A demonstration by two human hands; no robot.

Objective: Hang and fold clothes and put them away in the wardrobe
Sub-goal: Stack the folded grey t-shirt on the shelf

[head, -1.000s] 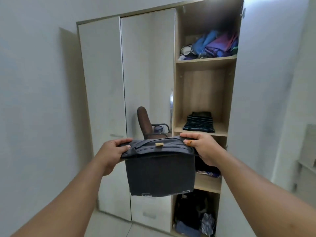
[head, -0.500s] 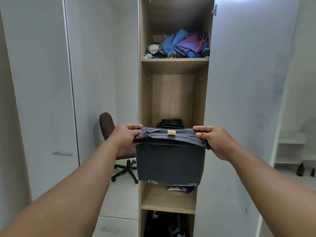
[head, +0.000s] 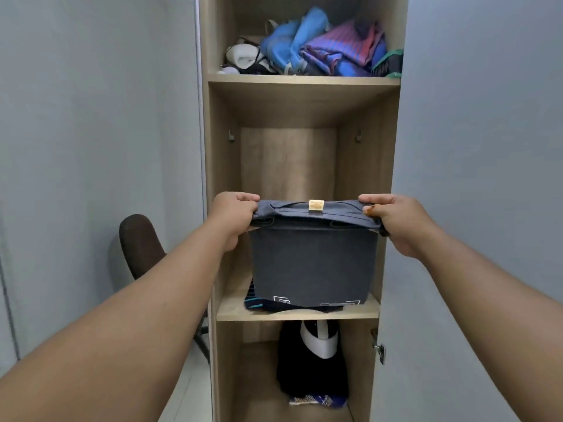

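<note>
Two bare forearms in view, no sleeves, no watch or bands at wrists. Left hand [head: 233,213]: no rings seen. Right hand [head: 396,219]: small dark-orange stain on thumb tip; no rings seen. No gloves.

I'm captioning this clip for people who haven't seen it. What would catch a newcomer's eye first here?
First, the folded dark grey garment with a small tan label, held at its top corners by the left hand and right hand in front of the wardrobe's middle shelf. Next, the bright heap of blue and purple clothes on the shelf above.
</note>
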